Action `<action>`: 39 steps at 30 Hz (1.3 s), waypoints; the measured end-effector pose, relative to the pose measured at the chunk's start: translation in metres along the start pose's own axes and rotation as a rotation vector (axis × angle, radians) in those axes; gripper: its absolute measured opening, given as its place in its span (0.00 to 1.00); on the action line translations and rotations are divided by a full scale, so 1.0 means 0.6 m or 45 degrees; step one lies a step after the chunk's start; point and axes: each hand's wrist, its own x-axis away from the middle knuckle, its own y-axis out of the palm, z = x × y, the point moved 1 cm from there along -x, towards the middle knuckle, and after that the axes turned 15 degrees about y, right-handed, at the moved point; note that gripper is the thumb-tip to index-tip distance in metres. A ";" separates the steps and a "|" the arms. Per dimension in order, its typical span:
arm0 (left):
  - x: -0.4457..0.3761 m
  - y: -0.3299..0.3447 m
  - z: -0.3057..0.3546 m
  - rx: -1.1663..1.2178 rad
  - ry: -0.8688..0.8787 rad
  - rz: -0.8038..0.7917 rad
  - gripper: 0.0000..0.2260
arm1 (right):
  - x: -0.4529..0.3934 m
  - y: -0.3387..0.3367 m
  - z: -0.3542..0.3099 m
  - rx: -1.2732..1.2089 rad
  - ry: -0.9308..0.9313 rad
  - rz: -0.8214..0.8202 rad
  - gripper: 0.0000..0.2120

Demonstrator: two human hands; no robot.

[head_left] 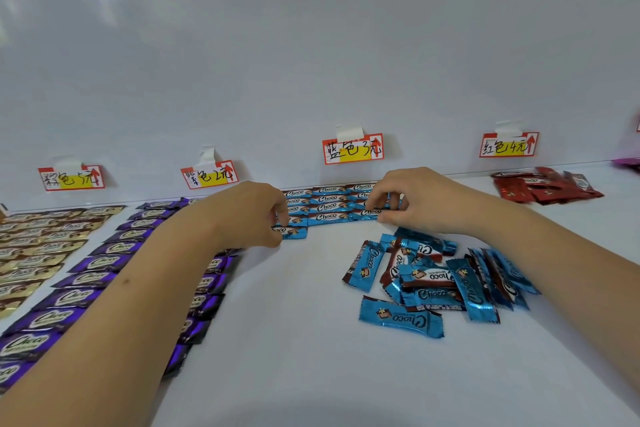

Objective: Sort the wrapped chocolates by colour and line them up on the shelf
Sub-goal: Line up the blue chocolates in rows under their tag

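Nearest: both forearms reach in over the white shelf [311, 357], bare in the middle.

Blue section is in progress. Loose pile of blue chocolates [436, 284] sits near-right, jumbled, overlapping, some face down. Not sorted into rows yet.

Blue rows [327, 207] against the back wall under the blue label [352, 148]: several short rows laid flat, edge to edge. Front row incomplete.

Left hand [254, 215]: fingers curled, pinching the single blue bar [292, 231] at the near-left end of the blue block, looks like it's being squared up or set down. Right hand [412, 201]: fingers curled onto the right end of the front blue row, pinching or nudging a bar there; can't tell if it's lifted.

Done, as far as I can judge: purple rows [104, 263] at left, two columns, partly hidden by the left arm. Gold rows [38, 246] at far left, also lined up.

Left to do: rest of the blue pile, then the red heap [545, 189] far right under the red label [508, 145], still unsorted. Something purple-pink at the far right edge, too cropped to tell.

Call it past halfway.
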 end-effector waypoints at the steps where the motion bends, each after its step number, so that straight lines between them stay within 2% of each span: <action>1: 0.000 0.000 0.000 -0.001 -0.001 0.002 0.07 | 0.000 0.000 0.000 0.003 0.002 -0.002 0.10; 9: 0.003 -0.006 0.006 0.065 0.039 0.015 0.10 | 0.000 -0.003 0.000 0.006 -0.019 0.029 0.09; 13: -0.003 -0.009 0.046 0.106 0.158 0.095 0.09 | 0.010 -0.023 -0.002 -0.081 -0.062 0.069 0.05; 16: -0.007 0.007 0.096 0.240 0.245 0.103 0.12 | 0.025 -0.047 -0.003 -0.144 -0.018 -0.137 0.03; 19: -0.012 0.026 0.131 0.252 0.278 0.015 0.18 | 0.042 -0.063 -0.004 -0.065 0.031 -0.414 0.09; 22: -0.013 0.029 0.134 0.278 0.315 0.014 0.15 | 0.049 -0.063 -0.008 0.041 0.077 -0.552 0.12; 30: -0.015 0.025 0.125 0.397 0.349 0.042 0.06 | 0.050 -0.058 -0.011 -0.148 0.045 -0.640 0.04; 33: -0.018 0.024 0.123 0.465 0.337 0.090 0.03 | 0.055 -0.064 -0.008 -0.235 0.094 -0.620 0.07; 37: -0.019 0.020 0.114 0.557 0.255 0.271 0.08 | 0.052 -0.069 -0.003 -0.417 0.194 -0.540 0.11; 39: -0.020 0.019 0.110 0.554 0.214 0.286 0.08 | 0.052 -0.071 -0.001 -0.418 0.239 -0.522 0.15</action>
